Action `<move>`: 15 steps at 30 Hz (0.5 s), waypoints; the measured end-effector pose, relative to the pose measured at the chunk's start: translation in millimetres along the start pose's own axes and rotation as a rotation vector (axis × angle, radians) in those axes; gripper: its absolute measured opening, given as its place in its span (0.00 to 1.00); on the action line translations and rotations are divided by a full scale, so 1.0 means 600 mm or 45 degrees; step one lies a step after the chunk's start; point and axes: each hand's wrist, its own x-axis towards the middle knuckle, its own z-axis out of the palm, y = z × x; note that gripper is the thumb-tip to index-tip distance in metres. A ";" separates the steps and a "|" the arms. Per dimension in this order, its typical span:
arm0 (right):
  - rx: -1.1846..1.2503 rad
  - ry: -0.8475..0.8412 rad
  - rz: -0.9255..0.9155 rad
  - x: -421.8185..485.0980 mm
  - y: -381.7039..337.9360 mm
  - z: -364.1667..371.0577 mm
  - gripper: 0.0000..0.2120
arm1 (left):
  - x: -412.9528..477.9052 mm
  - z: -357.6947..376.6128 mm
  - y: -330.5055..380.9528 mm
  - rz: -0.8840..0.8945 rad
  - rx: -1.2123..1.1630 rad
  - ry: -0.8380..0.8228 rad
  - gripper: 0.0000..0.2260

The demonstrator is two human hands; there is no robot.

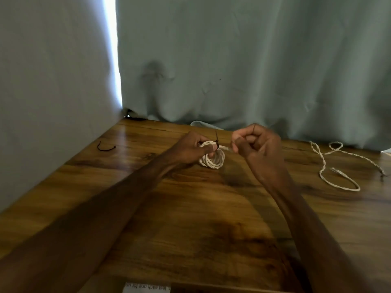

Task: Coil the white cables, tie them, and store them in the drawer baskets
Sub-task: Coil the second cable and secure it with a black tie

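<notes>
White coiled cable near the worktop's far edge: the left grip clasps it, the right grip pinches its dark tie.

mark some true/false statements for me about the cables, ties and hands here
1. The left hand holds a coiled white cable. True.
2. The loose white cable is already coiled. False: it lies uncoiled in open loops on the table, to the right.
3. A spare dark tie lies on the table left of the hands. True.
4. The right hand rests flat and open on the table. False: its fingers are curled, pinching beside the coil.
5. The coil has no tie on it. False: a dark tie wraps its top.
</notes>
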 end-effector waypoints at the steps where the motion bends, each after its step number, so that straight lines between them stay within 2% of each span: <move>1: -0.042 0.042 -0.030 0.002 0.000 -0.003 0.02 | -0.001 -0.007 0.002 -0.030 -0.074 0.028 0.11; 4: -0.049 0.223 0.009 0.008 0.012 -0.030 0.03 | -0.001 -0.007 0.012 -0.030 -0.158 0.041 0.11; 8: -0.125 0.238 0.118 0.010 0.026 -0.034 0.02 | -0.002 0.015 0.023 -0.001 -0.161 -0.028 0.10; 11: -0.210 0.139 0.239 0.012 0.044 -0.027 0.02 | -0.001 0.025 0.034 -0.003 -0.210 -0.150 0.08; 15: -0.183 -0.097 0.335 0.013 0.050 -0.025 0.10 | -0.002 0.037 0.043 0.018 -0.269 -0.325 0.05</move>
